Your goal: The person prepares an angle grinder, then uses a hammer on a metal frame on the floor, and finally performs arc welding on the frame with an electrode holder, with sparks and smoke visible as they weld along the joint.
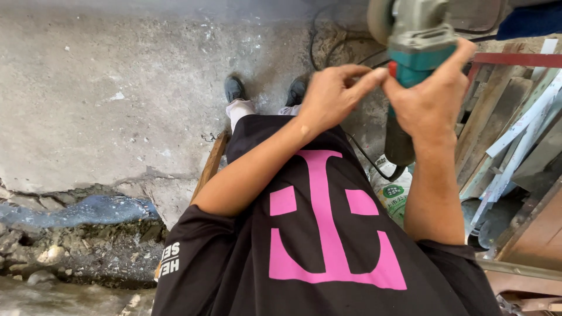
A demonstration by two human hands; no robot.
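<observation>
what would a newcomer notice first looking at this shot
First the green angle grinder at the top right, gripped by the right hand while the left hand reaches across, fingertips at its body. Next the black shirt with a big pink graphic filling the lower middle. Then the stacked planks and strips along the right edge, against bare concrete floor on the left.

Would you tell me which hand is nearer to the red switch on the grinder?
Right. The right hand grips the grinder beside the red switch; the left hand reaches it with fingertips only.
</observation>
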